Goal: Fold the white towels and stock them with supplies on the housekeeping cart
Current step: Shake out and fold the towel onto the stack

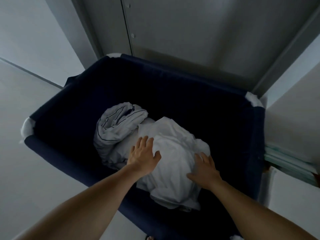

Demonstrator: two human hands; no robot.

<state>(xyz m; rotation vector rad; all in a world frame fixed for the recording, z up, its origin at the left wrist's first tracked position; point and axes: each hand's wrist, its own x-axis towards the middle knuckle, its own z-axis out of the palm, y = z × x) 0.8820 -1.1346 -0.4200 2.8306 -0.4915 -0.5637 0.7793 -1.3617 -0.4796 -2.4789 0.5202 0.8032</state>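
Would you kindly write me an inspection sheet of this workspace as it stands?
Surface: dark blue fabric bin with white corner pieces; its floor is too dark to read.
Job's things: crumpled white towel bundle inside the bin, not yet folded.
Clutter: white linen with dark piping, bunched beside the bundle and touching it.
Hands: left hand and right hand lie flat on the bundle, fingers spread.
Cables: nothing seen.
Surroundings: grey metal panel behind the bin; stack of pale folded items on a shelf at right.
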